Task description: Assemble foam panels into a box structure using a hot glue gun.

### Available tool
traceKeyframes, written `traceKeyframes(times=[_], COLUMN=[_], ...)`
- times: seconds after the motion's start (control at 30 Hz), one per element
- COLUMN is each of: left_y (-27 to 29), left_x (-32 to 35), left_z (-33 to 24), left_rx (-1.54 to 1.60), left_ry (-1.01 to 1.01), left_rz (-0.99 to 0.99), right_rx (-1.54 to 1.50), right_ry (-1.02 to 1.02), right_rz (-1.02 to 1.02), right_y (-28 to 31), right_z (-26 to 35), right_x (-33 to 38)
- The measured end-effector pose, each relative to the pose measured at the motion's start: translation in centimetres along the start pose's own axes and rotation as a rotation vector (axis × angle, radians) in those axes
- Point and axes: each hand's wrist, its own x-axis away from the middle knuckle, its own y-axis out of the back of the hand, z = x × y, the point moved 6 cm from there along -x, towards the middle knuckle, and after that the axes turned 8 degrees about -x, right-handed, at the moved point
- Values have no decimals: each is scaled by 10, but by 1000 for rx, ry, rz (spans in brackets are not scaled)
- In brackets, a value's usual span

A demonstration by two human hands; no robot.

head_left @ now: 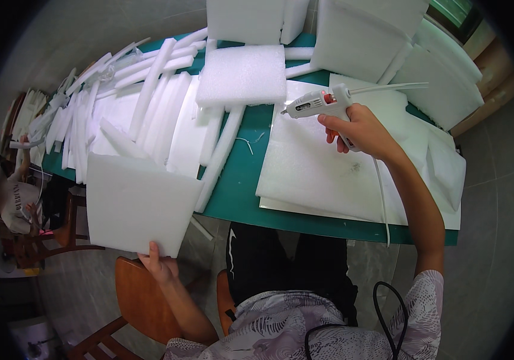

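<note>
Left hand (160, 259) sat low, fingers pinched shut; right hand (356, 127) reached forward on an outstretched arm, fist clenched.

Head camera, looking steeply down from above the work

A single wide fisheye view from the person's head faces down and forward onto the green table (242, 180), fairly close; forearms enter from six o'clock, the table's far end lies toward twelve, and straight edges bend near the dark rim.

The person is wearing a short-sleeved shirt (281, 327) patterned in grey and white swirls, with dark trousers (287, 264) showing above it. A thin black cable (389, 306) is looping over the shirt's right sleeve. Both forearms are bare.
</note>
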Motion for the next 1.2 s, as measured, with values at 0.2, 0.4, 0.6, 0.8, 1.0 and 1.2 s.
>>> traceKeyframes(times=[0.2, 0.4, 0.6, 0.8, 1.0, 1.2], left_y=[3, 2, 2, 3, 6, 4], left_x=[0, 1, 2, 3, 4, 5], left_z=[1, 1, 1, 3, 5, 6], left_rx=[-35, -36, -24, -34, -51, -41], left_ry=[-25, -17, 8, 12, 3, 40], left_rz=[45, 22, 9, -11, 1, -18], right_rx=[-9, -6, -62, -41, 8, -47], right_ry=[-2, 16, 33, 16, 19, 59], right_rz=[-3, 4, 88, 133, 108, -103], right_y=[-1, 1, -6, -12, -13, 0], right_z=[0, 5, 11, 7, 7, 6], right_x=[1, 7, 20, 24, 24, 20])
